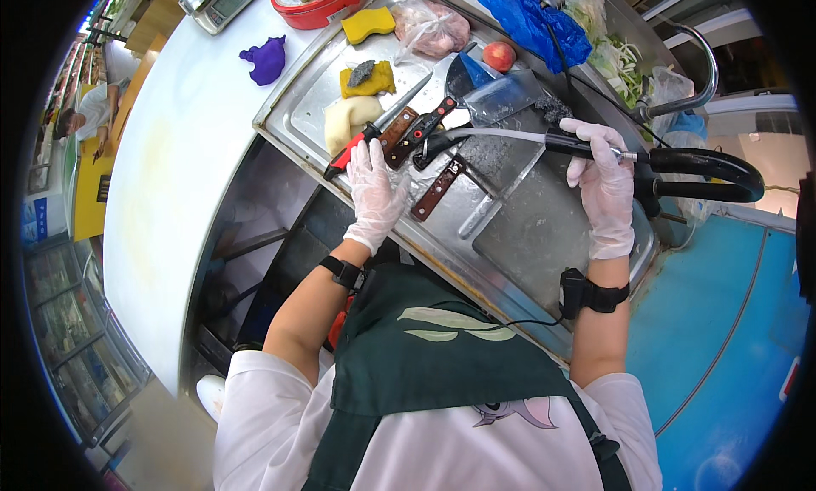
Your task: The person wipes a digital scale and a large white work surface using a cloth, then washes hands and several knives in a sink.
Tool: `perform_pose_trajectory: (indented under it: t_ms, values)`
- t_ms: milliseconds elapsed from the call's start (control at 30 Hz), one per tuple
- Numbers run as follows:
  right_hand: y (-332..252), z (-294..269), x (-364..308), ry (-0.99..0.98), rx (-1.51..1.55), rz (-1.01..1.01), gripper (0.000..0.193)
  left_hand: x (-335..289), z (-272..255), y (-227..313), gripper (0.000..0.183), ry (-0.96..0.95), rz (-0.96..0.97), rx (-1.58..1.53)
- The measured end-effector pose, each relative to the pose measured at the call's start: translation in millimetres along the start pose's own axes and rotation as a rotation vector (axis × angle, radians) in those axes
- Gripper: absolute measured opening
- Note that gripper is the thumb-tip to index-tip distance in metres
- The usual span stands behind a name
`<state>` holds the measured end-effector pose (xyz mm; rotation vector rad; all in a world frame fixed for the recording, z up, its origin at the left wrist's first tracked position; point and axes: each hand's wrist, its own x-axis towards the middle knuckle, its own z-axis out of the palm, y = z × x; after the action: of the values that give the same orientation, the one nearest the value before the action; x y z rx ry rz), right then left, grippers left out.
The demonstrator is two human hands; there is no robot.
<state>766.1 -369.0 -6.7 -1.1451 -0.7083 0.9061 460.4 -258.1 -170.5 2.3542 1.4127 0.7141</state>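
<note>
My left hand [375,195], in a clear glove, is open. Its fingers lie stretched out, their tips touching the red handle of a sharpening steel or narrow blade [341,160]. Beside it on the steel sink top lie several knives: one with a brown wooden handle [397,131], a black-handled one [422,130] and a cleaver with a riveted brown handle [439,189]. My gloved right hand [605,181] is closed around a black spray faucet [567,143]. A stream of water [501,133] shoots left from it onto the knife handles. A broad blade [503,97] lies behind the stream.
Yellow sponges [368,25], a steel scouring pad [361,73] and a pale cloth [347,124] lie at the sink's back left. Behind are a bag of meat [431,28], a peach [499,56] and a blue bag [535,19]. The faucet's black hose [705,162] loops right.
</note>
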Motion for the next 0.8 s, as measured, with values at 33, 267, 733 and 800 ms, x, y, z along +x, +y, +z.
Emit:
perform_pose_trajectory:
  t_ms: [33, 267, 733, 800]
  values:
    - [-1, -1, -2, -0.033, 0.018, 0.024, 0.019, -2, 2, -4, 0.085, -0.017, 0.004, -0.023]
    - [3, 4, 0, -0.050, 0.116, -0.010, 0.019, -5, 5, -18, 0.080, 0.004, -0.003, -0.301]
    - [7, 5, -5, -0.057, 0.175, 0.019, 0.019, -9, 8, -29, 0.070, 0.037, -0.146, -0.686]
    - [6, 5, -6, -0.035, 0.179, 0.006, 0.020, -9, 8, -25, 0.068, 0.118, -0.187, -0.914]
